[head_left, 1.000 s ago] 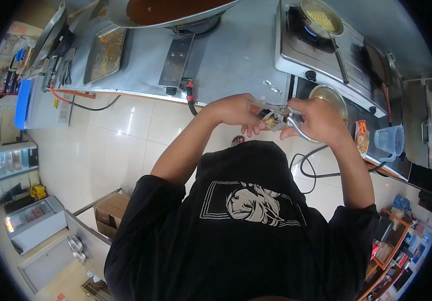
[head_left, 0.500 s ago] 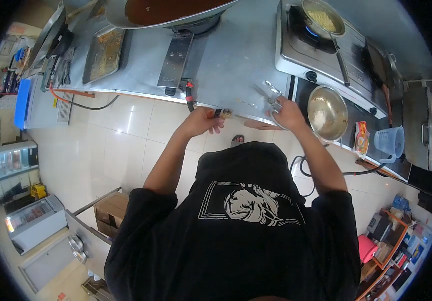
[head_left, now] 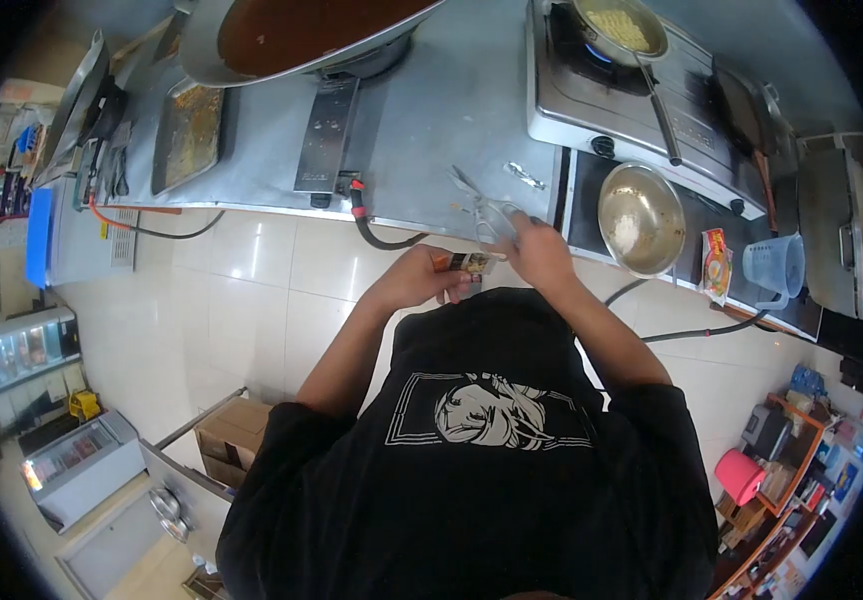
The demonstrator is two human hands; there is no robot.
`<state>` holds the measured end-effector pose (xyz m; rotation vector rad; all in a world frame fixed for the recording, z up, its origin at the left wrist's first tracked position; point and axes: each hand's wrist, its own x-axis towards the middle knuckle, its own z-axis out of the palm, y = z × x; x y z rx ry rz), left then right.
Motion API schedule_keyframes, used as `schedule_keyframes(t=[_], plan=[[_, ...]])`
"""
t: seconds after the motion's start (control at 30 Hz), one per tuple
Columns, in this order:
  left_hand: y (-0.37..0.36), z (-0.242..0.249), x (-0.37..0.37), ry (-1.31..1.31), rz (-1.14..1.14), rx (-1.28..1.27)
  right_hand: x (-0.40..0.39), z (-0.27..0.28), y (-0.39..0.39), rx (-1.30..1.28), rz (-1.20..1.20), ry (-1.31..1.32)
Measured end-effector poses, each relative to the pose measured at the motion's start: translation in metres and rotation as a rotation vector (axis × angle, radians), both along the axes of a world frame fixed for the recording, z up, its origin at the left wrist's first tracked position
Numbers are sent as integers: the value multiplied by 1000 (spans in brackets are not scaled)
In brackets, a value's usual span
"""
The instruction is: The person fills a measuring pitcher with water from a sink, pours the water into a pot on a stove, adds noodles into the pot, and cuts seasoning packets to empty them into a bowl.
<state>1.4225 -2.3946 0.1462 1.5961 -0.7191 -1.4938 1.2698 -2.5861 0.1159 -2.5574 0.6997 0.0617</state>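
My left hand [head_left: 419, 276] is closed on a small packet [head_left: 476, 262] with dark and orange printing, held just off the counter's front edge. Close beside it, my right hand [head_left: 543, 258] has its fingers bent at the handles of a pair of scissors [head_left: 483, 208]. The blades point away from me, up and to the left over the counter. The fingertips come close to the packet's right end; whether they touch it cannot be made out. A silver wrapper [head_left: 524, 175] lies on the counter just beyond the scissors.
A metal bowl [head_left: 641, 220] with white residue stands on the right, beside an orange packet [head_left: 715, 266] and a clear measuring jug [head_left: 774, 268]. Behind it, a pan of noodles [head_left: 618, 31] sits over a lit stove [head_left: 641, 125]. A wok of brown liquid [head_left: 326, 30] stands at the back left.
My right hand has moved left and nearer to me, beside the packet, and the scissors have shifted left with it. My left hand has shifted slightly right and nearer with the packet.
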Motion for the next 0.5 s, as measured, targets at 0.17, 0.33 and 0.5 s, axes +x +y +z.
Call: schedule_keyframes(t=[0.17, 0.33, 0.5], plan=[[-66, 6, -32, 73, -103, -73, -75, 8, -47, 808, -225, -340], [-166, 3, -95, 224, -172, -125, -145, 55, -74, 1511, -460, -601], [-235, -22, -149, 586, -112, 40, -186, 27, -128, 1140, -553, -385]])
